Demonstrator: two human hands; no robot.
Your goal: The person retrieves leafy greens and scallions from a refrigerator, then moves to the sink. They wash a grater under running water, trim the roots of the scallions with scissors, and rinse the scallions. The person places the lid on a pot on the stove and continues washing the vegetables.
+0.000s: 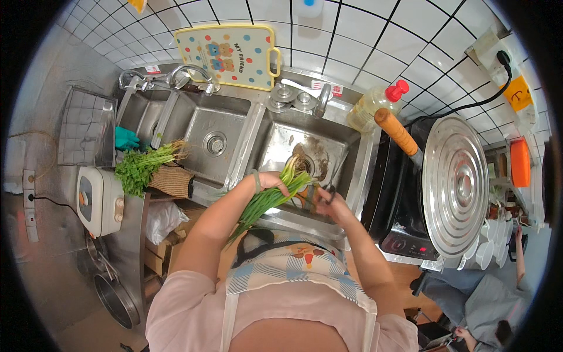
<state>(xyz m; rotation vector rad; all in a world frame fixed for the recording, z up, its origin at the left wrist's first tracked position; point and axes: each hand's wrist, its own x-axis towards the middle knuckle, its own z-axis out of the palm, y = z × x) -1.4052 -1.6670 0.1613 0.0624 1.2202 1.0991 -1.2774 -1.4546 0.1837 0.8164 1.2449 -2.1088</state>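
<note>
My left hand (pixel 272 182), with a pale bangle at the wrist, grips a bunch of green onions (pixel 264 203) over the right-hand sink basin. Their long leaves trail toward my apron, and the pale root ends (pixel 294 163) point to the drain. Close to the right of the bunch, my right hand (pixel 330 203) is closed around a dark-handled tool, perhaps scissors or tweezers; its kind is not certain. Dirt and loose scraps (pixel 324 168) lie round the drain. Something orange (pixel 303 197), partly hidden, is in the basin between my hands.
Leafy herbs with roots (pixel 147 165) lie left of the middle basin (pixel 198 145). Faucets and a cutting board (pixel 228 55) stand along the back. At right are a pump bottle (pixel 374 105), a wooden handle (pixel 398 132) and a lidded pot (pixel 457 187) on a cooktop. Another person sits far right.
</note>
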